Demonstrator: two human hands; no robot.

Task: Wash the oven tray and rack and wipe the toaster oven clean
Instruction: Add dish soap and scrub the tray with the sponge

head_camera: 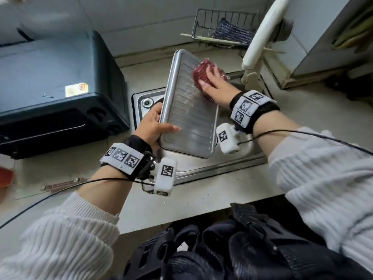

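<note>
A ribbed metal oven tray [187, 118] is held tilted over the sink [201, 168]. My left hand [153, 126] grips its lower left edge, thumb lying across the tray's inner face. My right hand [214, 85] presses a dark red scrubbing pad [201, 72] against the tray's upper right part, fingers curled over the pad. The black toaster oven [58, 85] stands on the counter to the left, its door shut. No rack is in view.
A white faucet [260, 37] arches over the sink at the right. A wire basket [222, 27] with a dark cloth sits at the back wall. Small metal hardware [62, 185] lies on the counter at the left, near a red object [6, 176] at the frame's edge.
</note>
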